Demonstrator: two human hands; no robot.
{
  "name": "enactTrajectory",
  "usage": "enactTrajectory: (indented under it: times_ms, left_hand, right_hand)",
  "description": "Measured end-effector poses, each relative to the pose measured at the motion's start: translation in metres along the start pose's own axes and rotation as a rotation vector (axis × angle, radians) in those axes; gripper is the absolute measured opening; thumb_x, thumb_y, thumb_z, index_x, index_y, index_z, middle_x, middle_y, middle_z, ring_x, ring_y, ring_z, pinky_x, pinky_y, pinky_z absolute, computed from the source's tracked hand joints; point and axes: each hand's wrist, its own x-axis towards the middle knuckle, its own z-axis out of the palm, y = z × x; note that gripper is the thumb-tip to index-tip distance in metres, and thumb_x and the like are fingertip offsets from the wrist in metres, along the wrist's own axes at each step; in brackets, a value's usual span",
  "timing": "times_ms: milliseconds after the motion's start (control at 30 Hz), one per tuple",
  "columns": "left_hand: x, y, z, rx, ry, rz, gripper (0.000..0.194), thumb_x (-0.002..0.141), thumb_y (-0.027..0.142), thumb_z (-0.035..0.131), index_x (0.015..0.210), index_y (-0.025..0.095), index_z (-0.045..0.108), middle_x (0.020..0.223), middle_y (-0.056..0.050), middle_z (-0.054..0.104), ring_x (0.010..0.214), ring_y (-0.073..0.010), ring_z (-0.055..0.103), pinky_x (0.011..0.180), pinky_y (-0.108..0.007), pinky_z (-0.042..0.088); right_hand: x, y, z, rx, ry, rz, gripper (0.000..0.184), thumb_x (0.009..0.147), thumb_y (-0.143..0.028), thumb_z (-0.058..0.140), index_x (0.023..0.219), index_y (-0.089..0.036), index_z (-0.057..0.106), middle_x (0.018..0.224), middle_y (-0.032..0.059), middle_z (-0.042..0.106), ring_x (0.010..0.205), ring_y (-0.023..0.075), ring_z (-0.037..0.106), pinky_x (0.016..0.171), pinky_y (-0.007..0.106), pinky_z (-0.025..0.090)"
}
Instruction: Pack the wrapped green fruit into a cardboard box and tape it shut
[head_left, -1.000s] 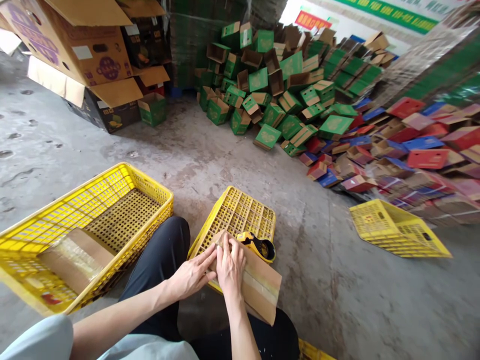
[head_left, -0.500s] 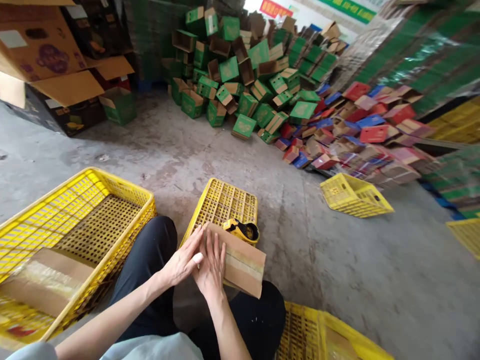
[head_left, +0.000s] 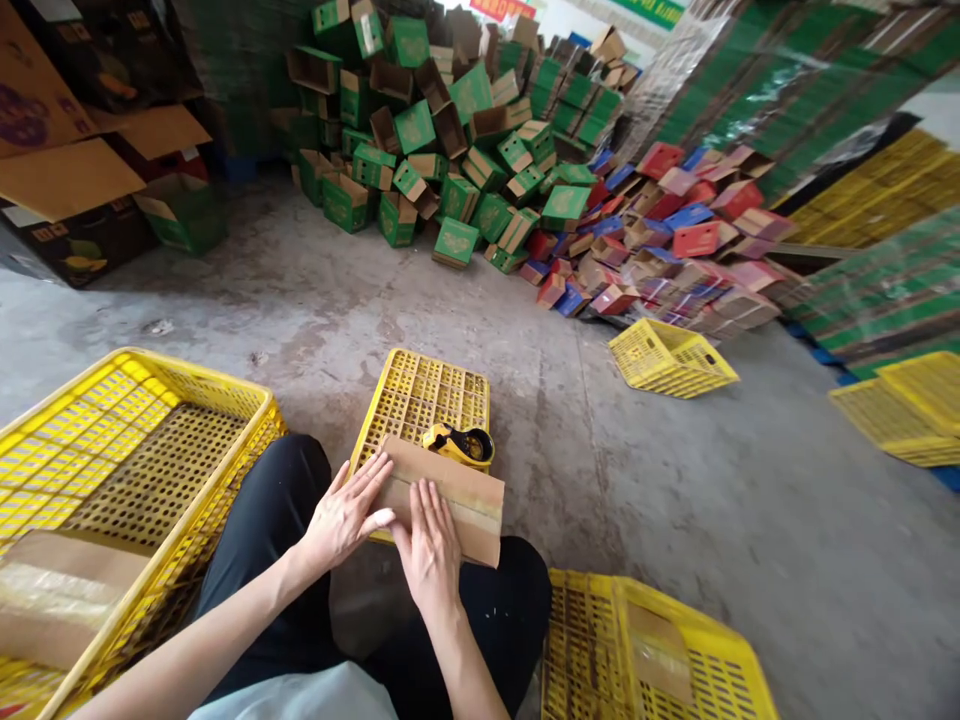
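A brown piece of cardboard (head_left: 480,497) with a strip of tape along it lies over the near end of an upturned yellow crate (head_left: 431,390), between my knees. My left hand (head_left: 343,518) rests on its left end, fingers stretched out. Flat on the middle of the cardboard, beside the tape strip, lies my right hand (head_left: 431,545), fingers extended. The two thumbs almost meet. Just beyond the cardboard, a yellow and black tape dispenser (head_left: 459,445) sits on the crate.
To my left stands a yellow crate (head_left: 259,410) with taped cardboard (head_left: 71,600) inside. Another yellow crate (head_left: 720,650) holding cardboard is at lower right. Farther off are a small yellow crate (head_left: 671,360), heaped green boxes (head_left: 457,240) and red and blue boxes (head_left: 694,238).
My hands have moved apart: the left is now on the cardboard's left end, the right nearer its middle. The whole view has shifted, with things appearing farther left.
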Motion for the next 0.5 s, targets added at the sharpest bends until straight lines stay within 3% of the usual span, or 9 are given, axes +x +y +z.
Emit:
enactTrajectory:
  times_ms: [300, 500]
  left_hand:
    - [0.002, 0.004, -0.006, 0.134, 0.011, 0.003, 0.067, 0.106, 0.061, 0.044, 0.158, 0.019, 0.044, 0.162, -0.011, 0.046, 0.155, -0.0344, 0.033, 0.126, -0.061, 0.027]
    - [0.013, 0.031, 0.006, 0.104, 0.054, 0.046, 0.071, 0.103, 0.066, 0.044, 0.15, 0.013, 0.054, 0.159, -0.02, 0.048, 0.155, -0.0379, 0.033, 0.126, -0.06, 0.028]
  right_hand:
    - [-0.05, 0.036, -0.007, -0.154, 0.124, 0.192, 0.066, 0.108, -0.049, 0.044, 0.162, -0.012, 0.036, 0.155, 0.0188, 0.054, 0.141, 0.0324, 0.055, 0.115, 0.048, 0.045]
    - [-0.039, 0.01, 0.002, -0.119, 0.098, 0.212, 0.059, 0.11, -0.039, 0.04, 0.164, -0.018, 0.033, 0.16, 0.0161, 0.049, 0.149, 0.0363, 0.044, 0.117, 0.055, 0.039]
